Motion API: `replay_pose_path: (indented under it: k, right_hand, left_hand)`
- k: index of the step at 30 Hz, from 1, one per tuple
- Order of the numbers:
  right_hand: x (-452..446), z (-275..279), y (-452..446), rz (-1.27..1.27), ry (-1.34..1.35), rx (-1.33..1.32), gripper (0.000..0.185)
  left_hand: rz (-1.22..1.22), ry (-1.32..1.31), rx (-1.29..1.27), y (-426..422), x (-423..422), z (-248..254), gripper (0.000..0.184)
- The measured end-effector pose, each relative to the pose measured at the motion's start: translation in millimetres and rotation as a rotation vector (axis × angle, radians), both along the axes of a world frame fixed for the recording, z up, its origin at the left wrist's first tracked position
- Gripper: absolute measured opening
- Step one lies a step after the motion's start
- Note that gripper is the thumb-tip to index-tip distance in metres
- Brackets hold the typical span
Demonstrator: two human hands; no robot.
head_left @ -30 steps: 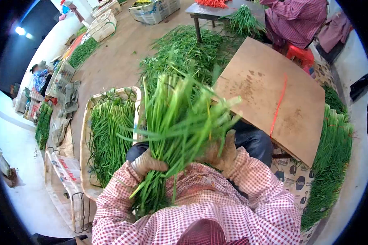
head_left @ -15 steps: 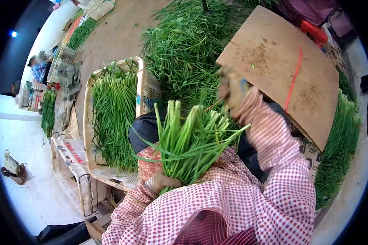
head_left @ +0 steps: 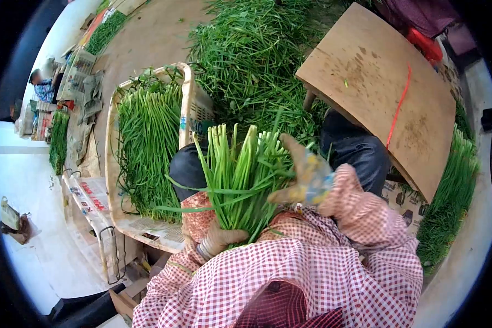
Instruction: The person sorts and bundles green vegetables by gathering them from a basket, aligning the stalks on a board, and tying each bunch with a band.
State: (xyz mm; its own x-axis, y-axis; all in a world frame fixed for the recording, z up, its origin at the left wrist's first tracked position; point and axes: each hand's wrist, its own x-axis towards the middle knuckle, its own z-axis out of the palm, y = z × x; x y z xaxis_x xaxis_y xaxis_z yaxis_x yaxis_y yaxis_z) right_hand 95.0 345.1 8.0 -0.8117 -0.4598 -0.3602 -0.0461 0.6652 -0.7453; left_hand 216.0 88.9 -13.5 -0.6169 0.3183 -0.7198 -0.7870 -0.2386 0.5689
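A thick bunch of garlic chives (head_left: 240,188) stands upright over my lap, pale cut ends upward, a few long leaves sticking out sideways. My left hand (head_left: 220,240), in a pale glove, is wrapped round the bunch low down. To the right of the bunch is my right hand (head_left: 306,172), in a dirty glove with blue and yellow patches. Its thumb and fingers are spread apart, close to the stems and slightly blurred. I cannot make out whether it touches them.
A white plastic crate (head_left: 187,104) packed with chives stands at my left. Loose greens (head_left: 251,60) are heaped on the floor ahead. At right, a wooden board (head_left: 377,93) with a red string slopes by my knee, more chives (head_left: 451,202) beyond it. Another person (head_left: 45,87) sits far left.
My right hand has come down and left from beside the board to the right side of the bunch. The left hand keeps its hold, and the bunch now stands more upright.
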Motion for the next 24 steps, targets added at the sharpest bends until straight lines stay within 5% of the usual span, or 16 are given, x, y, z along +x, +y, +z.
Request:
replay_pose_path:
  k: [7,9,12,16,19,21,22,23,24]
  right_hand:
    - [-25,-94,-14,-0.031,0.071,0.171,0.08]
    - [-28,-111,-7,0.042,0.33,0.268,0.073]
    - [-77,-85,6,-0.087,0.076,-0.151,0.03]
    - [-163,-152,55,-0.407,0.015,0.107,0.033]
    - [-159,-88,60,-0.289,-0.016,-0.264,0.039]
    - [-139,-37,39,-0.053,-0.103,-0.095,0.064]
    - [-124,-11,9,0.146,-0.166,0.195,0.09]
    - [-114,0,-1,0.235,-0.277,0.101,0.098]
    - [-103,-8,-14,0.342,-0.143,0.266,0.079]
  left_hand:
    - [-0.133,0.02,-0.132,-4,-2,3,0.063]
    - [-0.214,0.049,-0.178,-6,-4,2,0.061]
    - [-0.115,-0.045,-0.014,-11,-4,1,0.062]
    - [-0.139,-0.06,0.007,-16,-9,3,0.065]
    - [-0.163,-0.027,0.005,-17,-10,-7,0.068]
    - [-0.188,-0.006,-0.006,-15,-10,-10,0.07]
    - [-0.227,0.01,-0.03,-13,-12,-12,0.072]
    - [-0.266,0.027,-0.054,-11,-14,-13,0.074]
    - [-0.287,0.041,-0.068,-10,-15,-13,0.074]
